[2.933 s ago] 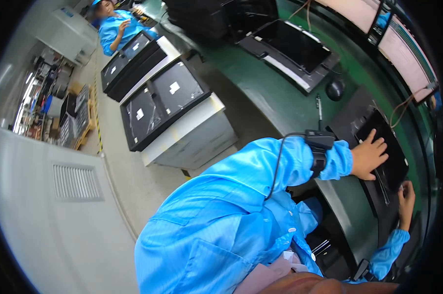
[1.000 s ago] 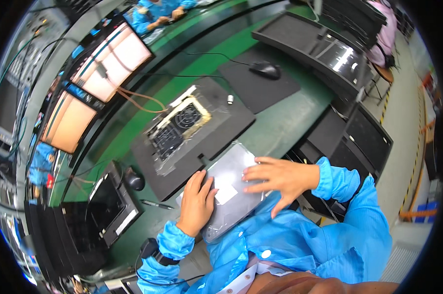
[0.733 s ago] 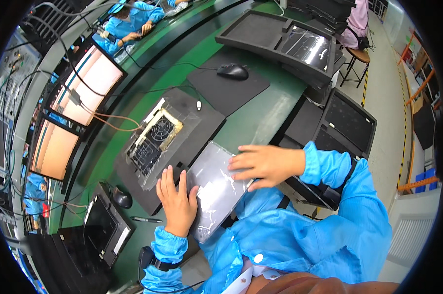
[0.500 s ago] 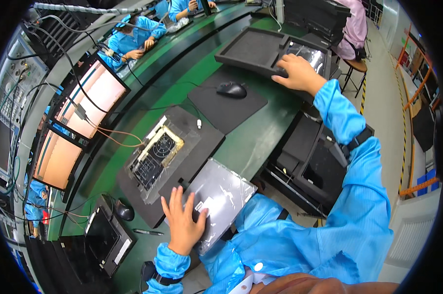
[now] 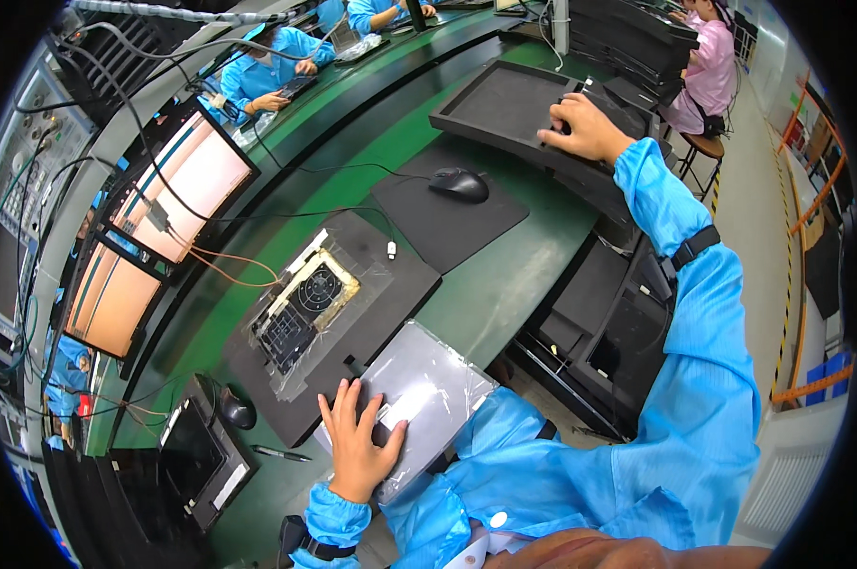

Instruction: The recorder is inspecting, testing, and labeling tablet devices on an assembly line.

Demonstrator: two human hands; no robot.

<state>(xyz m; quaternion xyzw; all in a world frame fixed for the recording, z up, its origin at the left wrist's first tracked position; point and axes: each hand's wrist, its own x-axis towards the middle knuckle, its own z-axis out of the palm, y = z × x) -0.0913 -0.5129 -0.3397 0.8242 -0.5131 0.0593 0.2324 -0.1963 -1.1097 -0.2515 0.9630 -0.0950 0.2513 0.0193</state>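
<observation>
While our left hand (image 5: 360,444) lies spread on a grey, rectangular, film-wrapped panel (image 5: 440,379), our right hand (image 5: 582,129) curls over a black rectangular tray (image 5: 504,102), far right, grip indiscernible.

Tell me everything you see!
table: one, green, middle
sheet: one, grey, table edge
board: one, black, beyond sheet
mouse mat: one, black, upper middle
mice: two, black, mat and left side
pen: one, dark, left of sheet
screens: at least two, pale, upper left
trays: at least two, black, right
stool: one, brown, upper right
other people: at least three, blue or pink clothes, top
left hand: one, blue sleeve, on sheet
right hand: one, blue sleeve, by upper tray
</observation>
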